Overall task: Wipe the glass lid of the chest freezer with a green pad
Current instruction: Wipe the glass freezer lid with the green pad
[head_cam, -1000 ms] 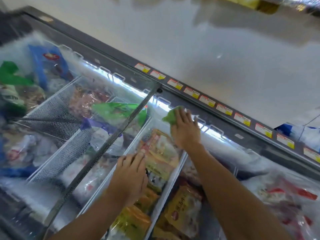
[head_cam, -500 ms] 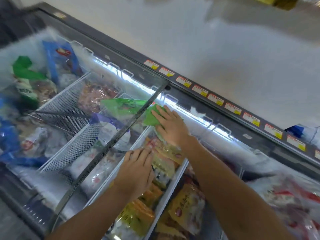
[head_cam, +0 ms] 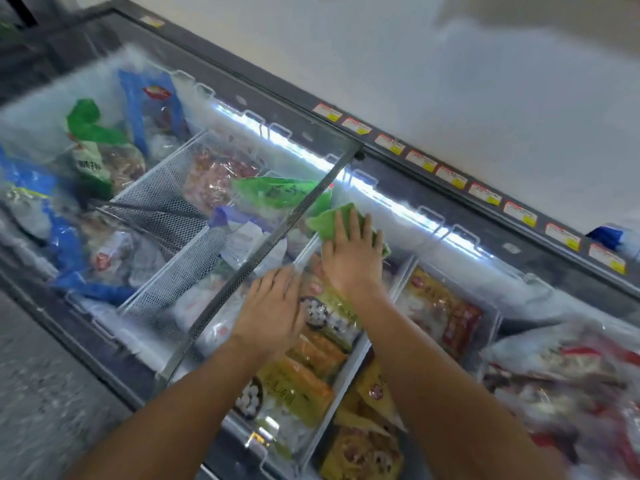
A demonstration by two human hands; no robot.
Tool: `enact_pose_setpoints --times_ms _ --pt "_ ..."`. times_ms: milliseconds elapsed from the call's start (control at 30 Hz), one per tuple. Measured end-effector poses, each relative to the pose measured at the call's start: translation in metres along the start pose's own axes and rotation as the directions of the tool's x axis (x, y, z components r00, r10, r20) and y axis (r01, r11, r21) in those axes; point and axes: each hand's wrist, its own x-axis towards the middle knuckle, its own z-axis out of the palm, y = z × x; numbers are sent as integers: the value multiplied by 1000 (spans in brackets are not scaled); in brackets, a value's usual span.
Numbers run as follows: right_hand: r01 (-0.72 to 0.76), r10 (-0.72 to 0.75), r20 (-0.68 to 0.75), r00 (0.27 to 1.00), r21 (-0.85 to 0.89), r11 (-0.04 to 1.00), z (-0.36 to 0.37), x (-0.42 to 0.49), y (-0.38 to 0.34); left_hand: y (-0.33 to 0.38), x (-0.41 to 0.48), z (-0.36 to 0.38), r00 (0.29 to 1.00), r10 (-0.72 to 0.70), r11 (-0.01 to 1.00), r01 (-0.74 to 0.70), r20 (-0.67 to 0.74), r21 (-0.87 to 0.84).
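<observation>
Right hand (head_cam: 349, 258) flat on green pad (head_cam: 327, 221), fingers spread wide, pinning it to glass lid (head_cam: 450, 282) toward far side, just right of metal lid divider (head_cam: 263, 254). Pad edges showing past fingertips, far and left. Left hand (head_cam: 273, 313) palm down on glass, near and left of right hand, fingers loosely together, holding nothing. Frozen packets (head_cam: 311, 375) visible beneath. Pad likely soft, light, floppy: press with whole palm, no pinching. Glass smooth, probably slick and breakable: moderate, even pressure.
</observation>
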Motion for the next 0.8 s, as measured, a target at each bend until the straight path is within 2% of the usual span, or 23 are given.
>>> enact_pose_setpoints --times_ms 67,167,267,333,400,467,533,567,667,800 --pt "165 -164 18 986 -28 986 8 -40 -13 -10 -14 -5 1000 11 1000 -11 -7 -19" --pt "374 -374 32 927 -24 927 20 -94 -10 -22 -35 -8 998 62 995 -62 -1 -74" --pt "456 -452 70 889 -52 888 17 -107 15 -30 -54 -10 1000 30 995 -30 2 -90" --pt "330 -328 49 944 -45 943 15 -107 15 -31 -64 -9 1000 23 997 -22 10 -75" --pt "71 -71 -21 997 5 997 20 -113 -9 -31 -74 -10 999 43 998 -42 17 -51" --pt "-150 156 -55 986 93 984 28 -121 -46 -32 -84 -9 998 53 997 -51 22 -65" --pt "-204 209 -22 978 144 968 37 -133 -80 -35 -95 -8 999 47 989 -44 17 -144" --pt "-162 167 -24 986 132 978 42 -142 -93 -37 -100 -8 999 43 979 -42 5 -198" --pt "81 -79 -57 995 28 996 59 -188 -113 -42 -116 -9 999 -9 943 -2 -32 -332" --pt "402 -406 -21 914 -103 910 72 -225 -84 -52 -131 -7 999 -45 958 52 31 -282"
